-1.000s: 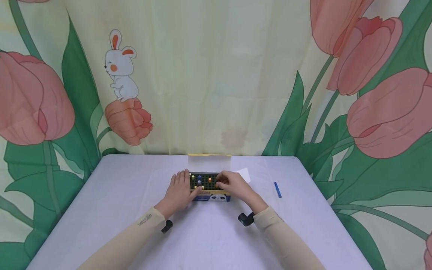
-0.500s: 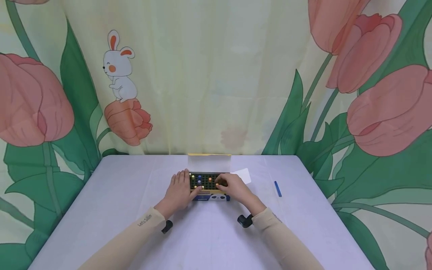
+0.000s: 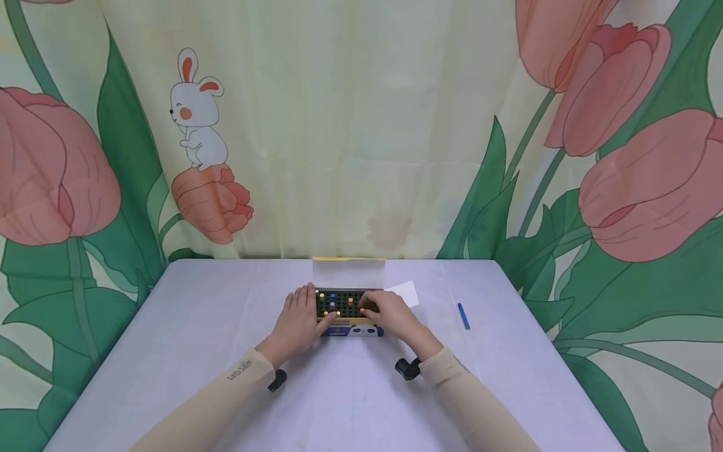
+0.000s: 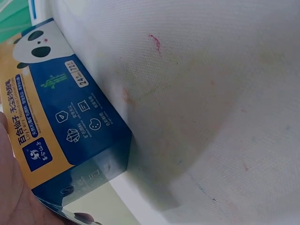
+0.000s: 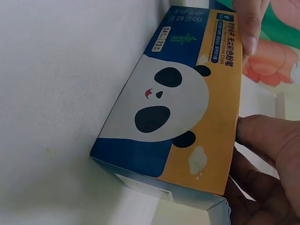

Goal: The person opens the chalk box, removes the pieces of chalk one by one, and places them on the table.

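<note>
A chalk box (image 3: 363, 329) with a panda on its front stands on the table, its lid (image 3: 349, 274) raised at the back. Inside is a dark grid of holes holding several coloured chalk sticks, among them an orange one (image 3: 350, 301) in the middle and a blue one (image 3: 332, 296) further left. My left hand (image 3: 298, 319) lies with straight fingers along the box's left end, its thumb over the front edge. At the right end my right hand (image 3: 392, 315) pinches a small orange chalk (image 3: 362, 310); its curled fingers are hidden behind the box front in the right wrist view.
A white card or paper (image 3: 403, 292) lies behind the right hand. Further right a blue stick (image 3: 464, 316) rests on the white-covered table (image 3: 350, 402). A curtain (image 3: 339, 125) printed with tulips and a rabbit hangs beyond the table's far edge.
The right hand's fingertips have shifted slightly at the box's right end, and the orange chalk there shows more plainly than a second ago. The left hand stays in place.
</note>
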Demonstrator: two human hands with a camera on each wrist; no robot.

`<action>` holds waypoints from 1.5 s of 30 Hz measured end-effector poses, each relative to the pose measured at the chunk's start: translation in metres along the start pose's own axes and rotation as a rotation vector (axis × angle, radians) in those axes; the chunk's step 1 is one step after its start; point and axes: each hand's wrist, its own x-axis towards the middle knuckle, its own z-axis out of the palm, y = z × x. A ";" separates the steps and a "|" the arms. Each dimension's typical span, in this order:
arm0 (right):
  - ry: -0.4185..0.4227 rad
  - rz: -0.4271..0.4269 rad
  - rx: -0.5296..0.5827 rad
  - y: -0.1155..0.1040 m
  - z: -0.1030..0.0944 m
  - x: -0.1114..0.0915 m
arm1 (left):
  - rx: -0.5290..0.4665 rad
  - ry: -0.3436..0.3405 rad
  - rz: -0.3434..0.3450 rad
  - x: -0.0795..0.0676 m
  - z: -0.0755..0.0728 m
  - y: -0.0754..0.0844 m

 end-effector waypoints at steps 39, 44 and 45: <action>0.024 0.041 -0.027 -0.003 -0.003 0.002 | 0.000 0.011 0.002 0.002 -0.001 -0.001; 0.018 0.059 -0.018 -0.003 -0.003 0.003 | 0.005 -0.001 -0.009 0.002 -0.003 0.000; 0.017 0.064 -0.015 -0.002 -0.003 0.003 | 0.006 -0.002 -0.010 0.002 -0.003 0.000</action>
